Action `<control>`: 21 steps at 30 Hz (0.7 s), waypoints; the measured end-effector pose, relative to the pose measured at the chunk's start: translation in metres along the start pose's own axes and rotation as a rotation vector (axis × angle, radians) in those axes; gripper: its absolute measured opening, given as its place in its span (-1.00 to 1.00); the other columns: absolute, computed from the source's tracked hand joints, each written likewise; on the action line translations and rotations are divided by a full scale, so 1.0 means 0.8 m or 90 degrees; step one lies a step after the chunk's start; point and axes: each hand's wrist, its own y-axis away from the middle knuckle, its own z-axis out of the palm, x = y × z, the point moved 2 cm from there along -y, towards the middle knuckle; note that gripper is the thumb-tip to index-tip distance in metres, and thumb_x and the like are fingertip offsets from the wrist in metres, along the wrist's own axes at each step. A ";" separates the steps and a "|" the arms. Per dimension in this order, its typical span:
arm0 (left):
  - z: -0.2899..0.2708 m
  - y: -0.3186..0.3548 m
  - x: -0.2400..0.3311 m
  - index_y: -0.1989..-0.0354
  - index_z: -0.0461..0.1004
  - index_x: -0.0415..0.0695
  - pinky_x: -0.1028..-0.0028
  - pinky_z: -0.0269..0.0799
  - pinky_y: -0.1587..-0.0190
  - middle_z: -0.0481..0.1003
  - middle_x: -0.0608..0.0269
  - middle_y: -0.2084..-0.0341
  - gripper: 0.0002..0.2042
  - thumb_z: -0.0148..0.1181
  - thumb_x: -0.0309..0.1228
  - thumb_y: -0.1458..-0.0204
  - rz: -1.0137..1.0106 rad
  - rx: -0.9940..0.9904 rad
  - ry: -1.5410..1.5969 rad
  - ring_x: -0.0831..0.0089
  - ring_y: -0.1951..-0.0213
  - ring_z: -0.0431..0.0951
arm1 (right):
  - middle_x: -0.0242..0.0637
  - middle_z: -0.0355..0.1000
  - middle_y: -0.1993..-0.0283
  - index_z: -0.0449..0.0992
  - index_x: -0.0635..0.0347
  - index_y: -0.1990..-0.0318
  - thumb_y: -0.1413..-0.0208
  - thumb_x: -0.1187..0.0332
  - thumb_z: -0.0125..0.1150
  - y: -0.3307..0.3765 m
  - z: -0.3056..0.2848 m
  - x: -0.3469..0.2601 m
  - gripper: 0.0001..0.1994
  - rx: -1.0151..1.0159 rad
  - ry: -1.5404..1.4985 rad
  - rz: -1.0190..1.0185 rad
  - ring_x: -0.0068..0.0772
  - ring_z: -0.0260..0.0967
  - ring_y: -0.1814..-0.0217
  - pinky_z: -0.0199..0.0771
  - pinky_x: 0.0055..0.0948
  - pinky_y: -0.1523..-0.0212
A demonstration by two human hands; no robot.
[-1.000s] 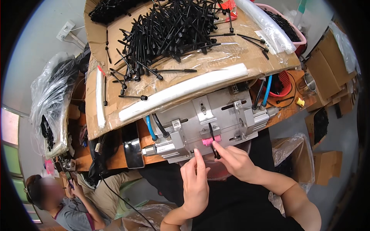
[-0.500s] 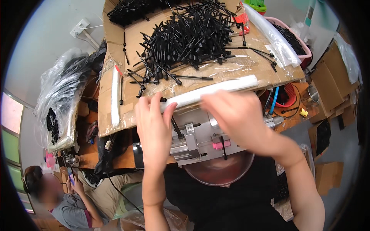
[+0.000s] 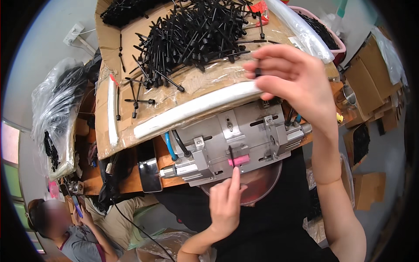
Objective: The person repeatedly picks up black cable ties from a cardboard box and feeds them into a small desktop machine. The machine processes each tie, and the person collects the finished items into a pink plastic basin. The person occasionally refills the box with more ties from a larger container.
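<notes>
My left hand [image 3: 224, 205] is in front of the metal clamping machine [image 3: 214, 148], its index finger stretched out and the others curled. That fingertip meets the lower end of a thin black rod [image 3: 231, 153] lying across a pink block [image 3: 241, 159] at the machine's middle. Raised over the right end of the white padded strip [image 3: 196, 109], my right hand [image 3: 288, 76] has its fingers bent around a small black plastic piece [image 3: 258, 69]. Most of that piece is hidden by the fingers. Behind them, a heap of black plastic rods with collars [image 3: 187, 39] lies on a cardboard tray [image 3: 205, 83].
Several loose rods lie left of the heap, near a second white strip [image 3: 112, 113]. A phone-like dark object [image 3: 149, 174] sits left of the machine. A metal cup [image 3: 347, 97] and a pink basket [image 3: 336, 35] are at right. Another person [image 3: 83, 236] sits at lower left.
My left hand has come down from the padded strip to the pink block. My right hand has risen from above the machine to the strip's right end. The view has shifted slightly.
</notes>
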 end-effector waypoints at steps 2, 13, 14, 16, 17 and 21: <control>0.030 0.008 0.000 -0.22 0.33 -0.30 0.33 0.33 0.20 0.43 0.15 0.30 -0.28 0.41 -0.59 0.25 -0.016 -0.020 -0.035 0.24 0.29 0.38 | -0.01 0.58 0.21 0.47 0.42 0.06 -0.15 0.46 0.21 0.024 -0.011 0.009 -0.75 0.063 -0.082 0.002 -0.29 0.60 0.19 0.60 -0.55 0.40; 0.038 -0.013 0.004 -0.25 0.26 -0.36 0.34 0.33 0.17 0.39 0.16 0.30 -0.36 0.29 -0.54 0.09 0.004 -0.142 -0.132 0.26 0.27 0.37 | -0.06 0.52 0.15 0.41 0.36 0.09 -0.08 0.70 0.18 0.125 -0.030 0.032 -0.76 0.171 -0.140 -0.029 -0.38 0.52 0.21 0.60 -0.56 0.35; 0.037 -0.011 0.002 -0.25 0.27 -0.33 0.30 0.33 0.16 0.39 0.14 0.30 -0.33 0.33 -0.53 0.13 -0.012 -0.148 -0.123 0.22 0.26 0.36 | -0.09 0.52 0.15 0.41 0.35 0.07 -0.06 0.70 0.19 0.135 -0.021 0.041 -0.73 0.172 -0.144 -0.016 -0.41 0.51 0.22 0.59 -0.55 0.33; 0.031 -0.015 0.004 -0.25 0.28 -0.30 0.25 0.33 0.14 0.39 0.10 0.29 -0.30 0.36 -0.53 0.16 -0.032 -0.169 -0.102 0.17 0.23 0.35 | -0.07 0.52 0.18 0.42 0.31 0.01 0.00 0.73 0.22 0.167 -0.013 0.067 -0.64 0.065 0.086 -0.077 -0.39 0.51 0.25 0.56 -0.50 0.32; 0.019 -0.026 0.005 -0.26 0.28 -0.29 0.24 0.32 0.12 0.39 0.09 0.28 -0.31 0.36 -0.53 0.15 -0.038 -0.184 -0.093 0.16 0.23 0.35 | -0.06 0.51 0.20 0.41 0.33 -0.03 0.04 0.74 0.24 0.180 -0.003 0.073 -0.58 0.023 0.157 -0.108 -0.35 0.50 0.28 0.53 -0.46 0.33; -0.032 -0.128 -0.018 -0.23 0.32 -0.26 0.29 0.33 0.12 0.36 0.08 0.28 -0.43 0.29 -0.42 0.01 0.022 0.001 -0.159 0.19 0.24 0.36 | -0.13 0.40 0.36 0.25 0.52 -0.22 0.14 0.70 0.30 0.221 0.041 0.089 -0.34 -0.110 0.274 -0.158 -0.20 0.37 0.42 0.40 -0.31 0.39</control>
